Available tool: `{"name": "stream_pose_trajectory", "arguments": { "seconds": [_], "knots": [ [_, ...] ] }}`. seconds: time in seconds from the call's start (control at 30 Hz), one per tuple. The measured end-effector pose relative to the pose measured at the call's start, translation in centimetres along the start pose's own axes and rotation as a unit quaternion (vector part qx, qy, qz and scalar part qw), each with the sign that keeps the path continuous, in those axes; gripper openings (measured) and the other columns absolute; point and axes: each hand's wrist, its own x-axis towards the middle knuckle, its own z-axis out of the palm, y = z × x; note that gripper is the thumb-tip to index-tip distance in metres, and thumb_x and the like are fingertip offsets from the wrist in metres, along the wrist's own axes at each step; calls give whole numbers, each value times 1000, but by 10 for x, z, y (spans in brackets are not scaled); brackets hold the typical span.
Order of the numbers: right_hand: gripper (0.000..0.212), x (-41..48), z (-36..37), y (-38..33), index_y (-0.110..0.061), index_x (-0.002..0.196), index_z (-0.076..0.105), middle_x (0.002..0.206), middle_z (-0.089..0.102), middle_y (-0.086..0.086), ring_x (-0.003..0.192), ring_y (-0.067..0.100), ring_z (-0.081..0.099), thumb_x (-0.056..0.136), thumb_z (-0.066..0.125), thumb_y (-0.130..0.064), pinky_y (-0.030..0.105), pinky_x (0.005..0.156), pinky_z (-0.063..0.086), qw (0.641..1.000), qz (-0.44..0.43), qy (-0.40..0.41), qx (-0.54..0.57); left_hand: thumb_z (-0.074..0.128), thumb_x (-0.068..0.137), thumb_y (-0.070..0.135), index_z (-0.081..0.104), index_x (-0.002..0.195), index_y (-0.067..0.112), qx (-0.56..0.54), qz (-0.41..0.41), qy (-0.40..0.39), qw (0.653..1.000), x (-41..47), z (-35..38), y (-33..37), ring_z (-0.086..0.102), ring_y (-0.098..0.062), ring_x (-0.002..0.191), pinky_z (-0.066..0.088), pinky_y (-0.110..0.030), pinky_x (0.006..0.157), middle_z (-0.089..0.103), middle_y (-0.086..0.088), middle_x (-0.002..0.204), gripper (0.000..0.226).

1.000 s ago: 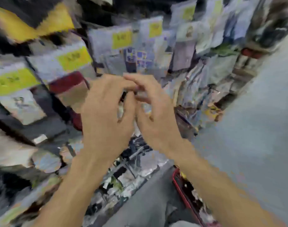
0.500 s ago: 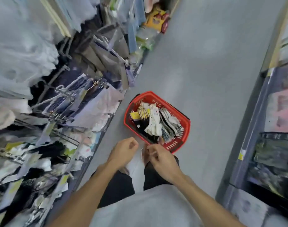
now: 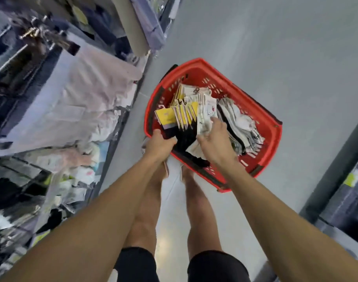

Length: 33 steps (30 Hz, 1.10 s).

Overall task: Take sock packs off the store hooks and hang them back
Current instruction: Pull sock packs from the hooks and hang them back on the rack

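A red plastic basket point(image 3: 262, 127) stands on the floor in front of my feet, filled with sock packs. Black socks with yellow header cards point(image 3: 170, 117) lie at its left, white patterned packs point(image 3: 206, 112) in the middle, grey-white packs point(image 3: 243, 123) at the right. My left hand point(image 3: 158, 144) curls over the basket's near left rim beside the black socks. My right hand point(image 3: 215, 139) is inside the basket, its fingers and thumb closed round the white patterned packs.
Store racks with metal hooks point(image 3: 27, 35) and hanging bagged clothes point(image 3: 72, 102) fill the left side. A dark shelf unit point(image 3: 341, 192) stands at the right. Grey aisle floor point(image 3: 275, 47) stretches beyond the basket. My bare legs point(image 3: 192, 210) are below the hands.
My view dropped from the hooks to the floor. Both hands went down from in front of my body into the basket, and my right hand took hold of the white packs.
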Motion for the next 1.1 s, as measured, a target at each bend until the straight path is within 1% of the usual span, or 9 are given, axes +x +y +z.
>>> {"name": "stream_pose_trajectory", "arguments": {
  "seconds": [0.1, 0.2, 0.33, 0.47, 0.53, 0.63, 0.8, 0.97, 1.1],
  "knots": [
    [88, 28, 19, 3, -9, 151, 15, 156, 18, 13, 144, 29, 21, 86, 69, -31, 40, 117, 23, 997, 44, -10, 64, 71, 87, 43, 16, 154, 4, -48, -35, 29, 998, 37, 16, 12, 40, -30, 141, 34, -29, 99, 34, -12, 158, 95],
    [91, 40, 30, 12, -14, 152, 13, 157, 20, 10, 144, 27, 21, 85, 70, -34, 42, 117, 22, 992, 83, -2, 98, 75, 80, 52, 27, 151, 12, -111, -13, 63, 992, 55, 28, 20, 53, -22, 126, 37, -26, 93, 51, -5, 145, 94],
    [75, 48, 24, 28, -22, 144, 28, 143, 47, 4, 130, 25, 48, 82, 70, -32, 48, 109, 40, 985, 100, -1, 142, 77, 71, 59, 49, 133, 20, -92, 61, 35, 993, 50, 43, 27, 63, -17, 111, 52, -38, 96, 65, 3, 123, 79],
    [50, 54, 14, 42, -32, 130, 42, 115, 62, -11, 103, 12, 65, 84, 62, -29, 48, 93, 52, 977, 93, -35, 187, 81, 71, 55, 21, 152, 12, -74, 30, 38, 996, 56, 55, 35, 44, -25, 139, 40, -43, 112, 42, -4, 154, 109],
    [42, 55, 12, 49, -35, 127, 45, 111, 65, -17, 101, 7, 65, 86, 55, -31, 46, 94, 52, 973, 86, -37, 211, 80, 72, 54, 11, 153, 14, -70, 2, 60, 996, 62, 62, 42, 44, -30, 138, 44, -35, 99, 36, -8, 157, 114],
    [51, 62, 12, 54, -35, 133, 42, 112, 65, -20, 101, 2, 64, 82, 45, -26, 41, 94, 51, 971, 88, -7, 221, 80, 71, 50, 10, 149, 23, -63, -16, 108, 992, 70, 71, 49, 51, -33, 128, 43, -36, 77, 47, -11, 146, 109],
    [43, 67, 18, 49, -35, 129, 42, 109, 66, -15, 99, 13, 64, 87, 49, -32, 47, 92, 52, 988, 49, 0, 149, 86, 61, 49, 8, 146, 29, 47, 10, 164, 985, 71, 83, 52, 56, -34, 121, 52, -44, 80, 51, -10, 142, 117],
    [43, 59, 6, 39, -33, 135, 48, 121, 66, -11, 112, 14, 63, 94, 48, -19, 46, 97, 50, 977, 5, -31, 209, 82, 62, 45, 30, 125, 27, -24, 27, 191, 981, 64, 64, 45, 66, -23, 88, 53, -36, 68, 66, 6, 103, 84],
    [43, 42, -19, 19, -38, 126, 56, 111, 70, -16, 99, 6, 69, 94, 48, -11, 26, 79, 55, 959, -43, -65, 272, 74, 44, 60, 34, 115, 38, -125, 92, 185, 970, 31, 31, 33, 59, 3, 77, 43, -23, 59, 59, 25, 89, 84]
  ]
}}
